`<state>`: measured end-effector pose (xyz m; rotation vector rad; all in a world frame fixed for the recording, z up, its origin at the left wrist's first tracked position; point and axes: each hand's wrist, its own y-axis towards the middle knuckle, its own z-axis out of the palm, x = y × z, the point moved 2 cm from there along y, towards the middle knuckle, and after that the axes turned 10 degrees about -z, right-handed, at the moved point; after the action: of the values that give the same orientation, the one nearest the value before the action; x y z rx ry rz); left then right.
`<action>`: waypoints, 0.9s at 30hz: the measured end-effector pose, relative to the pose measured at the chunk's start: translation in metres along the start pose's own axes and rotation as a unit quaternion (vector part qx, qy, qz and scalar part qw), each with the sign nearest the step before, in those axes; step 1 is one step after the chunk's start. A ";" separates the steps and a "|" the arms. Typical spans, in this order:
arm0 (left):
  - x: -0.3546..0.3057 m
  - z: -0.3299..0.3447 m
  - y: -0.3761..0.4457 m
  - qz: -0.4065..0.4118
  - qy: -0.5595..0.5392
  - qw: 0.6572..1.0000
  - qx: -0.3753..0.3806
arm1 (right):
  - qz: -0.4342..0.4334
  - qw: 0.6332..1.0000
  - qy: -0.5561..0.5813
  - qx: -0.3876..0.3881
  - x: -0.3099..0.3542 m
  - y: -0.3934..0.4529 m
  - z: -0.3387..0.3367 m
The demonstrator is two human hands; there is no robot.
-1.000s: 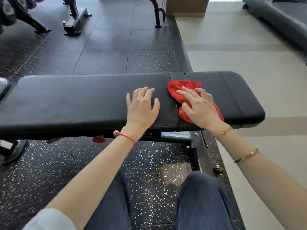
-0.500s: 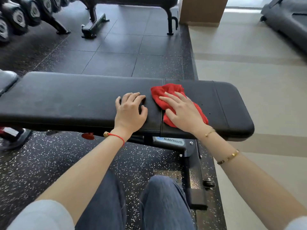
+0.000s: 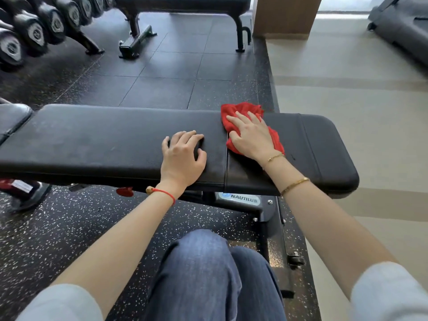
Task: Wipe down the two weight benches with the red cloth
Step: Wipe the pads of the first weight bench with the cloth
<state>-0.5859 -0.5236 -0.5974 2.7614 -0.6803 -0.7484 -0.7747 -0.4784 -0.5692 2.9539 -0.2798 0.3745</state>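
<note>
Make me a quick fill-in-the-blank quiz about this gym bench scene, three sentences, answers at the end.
1. The right hand presses a cloth coloured ____ onto the near bench.
2. The left hand rests on the bench pad and holds ____.
3. The label under the pad reads ____.

Missing words: red; nothing; NAUTILUS

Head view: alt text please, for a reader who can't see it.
A person's right hand presses a red cloth flat on a black weight bench, while the left hand rests on the pad beside it. Behind stand a second bench and a dumbbell rack.
</note>
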 end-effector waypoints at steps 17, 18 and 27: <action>0.004 0.006 0.000 0.005 0.003 1.000 -0.011 | 0.008 1.000 -0.023 -0.005 -0.021 -0.033 -0.010; 0.004 0.006 0.000 0.005 0.003 1.000 -0.011 | -0.021 1.000 -0.022 -0.005 -0.008 -0.036 -0.005; 0.010 0.005 0.000 0.020 0.006 1.000 -0.004 | -0.020 0.998 -0.017 -0.056 -0.028 -0.104 -0.009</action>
<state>-0.5813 -0.5288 -0.6058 2.7348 -0.7258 -0.7241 -0.7823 -0.3710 -0.5806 2.8524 -0.2376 0.2938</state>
